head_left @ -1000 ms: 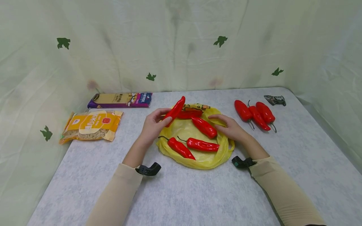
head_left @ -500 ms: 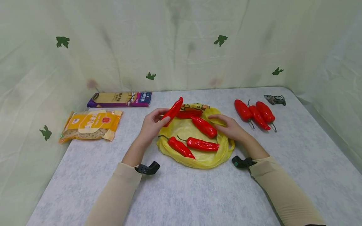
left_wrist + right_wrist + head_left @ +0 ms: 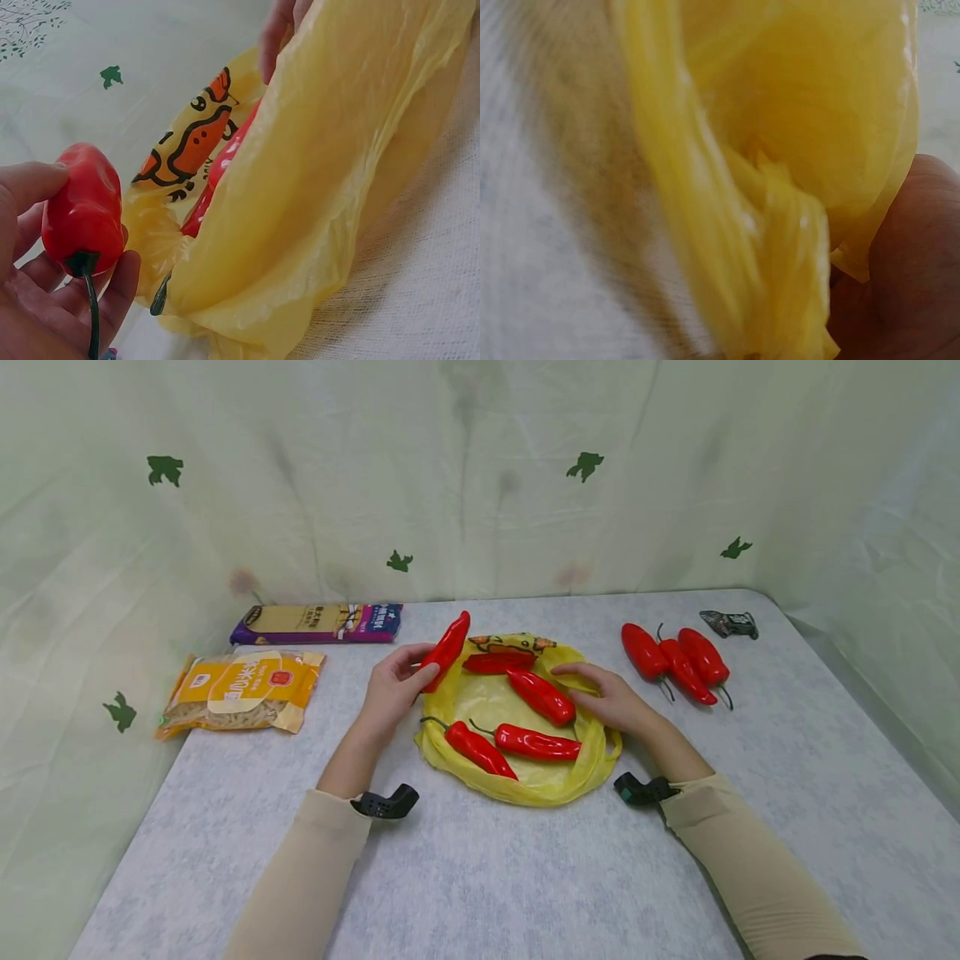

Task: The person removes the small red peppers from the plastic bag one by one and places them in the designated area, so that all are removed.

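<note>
My left hand holds a glossy long red pepper between thumb and fingers, just left of the yellow plastic bag. In the left wrist view the held pepper has its green stem hanging down. The bag lies with its mouth spread wide and has a cartoon print on its far side. Several more red peppers lie inside, among them a front left one and a middle one. At the bag's right rim, my right hand holds the plastic, its thumb against the yellow film in the right wrist view.
Three red peppers lie together on the table's right, with a small dark packet behind them. On the left are an orange food bag and a long purple and tan packet. Pale cloth walls surround the table.
My left hand has moved left with the red pepper, from over the bag's far left rim to just beside it. The right hand and the bag have stayed in place.
</note>
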A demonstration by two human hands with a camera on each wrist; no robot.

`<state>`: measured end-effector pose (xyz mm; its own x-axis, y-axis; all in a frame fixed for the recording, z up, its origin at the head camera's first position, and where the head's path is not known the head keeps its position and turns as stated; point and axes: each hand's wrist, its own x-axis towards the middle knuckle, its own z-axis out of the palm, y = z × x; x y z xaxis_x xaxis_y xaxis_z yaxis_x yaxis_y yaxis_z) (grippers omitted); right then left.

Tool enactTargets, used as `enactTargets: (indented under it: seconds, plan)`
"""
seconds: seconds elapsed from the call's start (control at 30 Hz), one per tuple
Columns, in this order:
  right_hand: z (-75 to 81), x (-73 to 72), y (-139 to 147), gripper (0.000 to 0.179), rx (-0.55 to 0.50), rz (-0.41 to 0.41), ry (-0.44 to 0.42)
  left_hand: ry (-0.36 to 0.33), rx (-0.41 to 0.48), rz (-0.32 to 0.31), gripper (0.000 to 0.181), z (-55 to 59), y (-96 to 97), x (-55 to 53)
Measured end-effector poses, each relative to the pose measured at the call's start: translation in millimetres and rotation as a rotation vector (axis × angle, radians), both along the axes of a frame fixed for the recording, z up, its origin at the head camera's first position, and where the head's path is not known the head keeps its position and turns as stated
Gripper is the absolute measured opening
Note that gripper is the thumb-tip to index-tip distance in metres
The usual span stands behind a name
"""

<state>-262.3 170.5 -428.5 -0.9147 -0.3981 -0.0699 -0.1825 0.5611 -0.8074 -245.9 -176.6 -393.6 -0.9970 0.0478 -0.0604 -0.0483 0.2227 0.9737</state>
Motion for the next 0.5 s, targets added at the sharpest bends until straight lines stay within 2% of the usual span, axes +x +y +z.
enactTargets:
  seconds: [0.5]
  plan:
    - [-0.2,-0.6,1,0.042,0.002,-0.003,-0.027,-0.048,0.064,0.061,0.046,-0.8,-12.9,-6.3]
